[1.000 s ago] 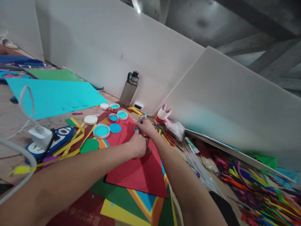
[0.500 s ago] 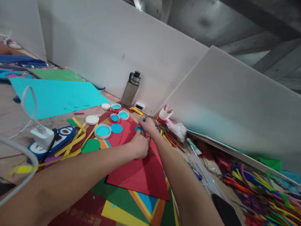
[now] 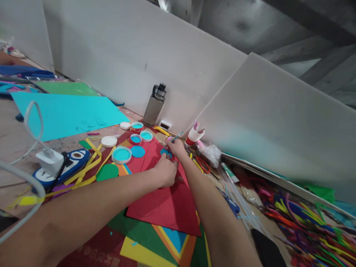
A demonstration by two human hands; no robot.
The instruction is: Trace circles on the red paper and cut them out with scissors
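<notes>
My right hand (image 3: 176,147) pinches a thin teal-tipped tool (image 3: 177,137), its upper end pointing up and right. Just below, my left hand (image 3: 167,170) rests over a large red sheet (image 3: 167,207), its fingertips at a small blue round piece (image 3: 165,152). Its lower fingers are curled against the red sheet. Left of my hands lies a blue disc (image 3: 138,151), beside round lids or tubs filled with light blue, one (image 3: 121,155) larger than another (image 3: 146,136). A green round piece (image 3: 107,172) sits near my left forearm.
A grey bottle (image 3: 154,105) stands by the white wall panel. Right of my hands are a cup with pens (image 3: 194,136), red-handled scissors (image 3: 203,165), a crumpled plastic bag (image 3: 211,154) and colourful strands (image 3: 308,230). A power strip (image 3: 75,157) and turquoise sheet (image 3: 66,113) lie left.
My right hand and the tool have shifted slightly right, showing more of the blue piece. My left hand has barely moved.
</notes>
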